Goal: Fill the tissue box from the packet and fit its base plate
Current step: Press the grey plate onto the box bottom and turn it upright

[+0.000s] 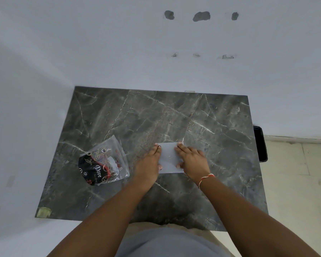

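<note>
A flat pale grey rectangle, the upward-facing base plate side of the tissue box, lies on the dark marble table. My left hand grips its left end, fingers along the far edge and thumb at the near edge. My right hand presses flat on its right end, with a red-and-white thread on that wrist. The box's sides are hidden from above. A crumpled clear plastic packet with black and red print lies to the left, apart from both hands, and looks nearly flat.
The table stands in a corner of white walls at the back and left. A black bin sits on the floor past the table's right edge. A patch of yellowish tape marks the near left corner.
</note>
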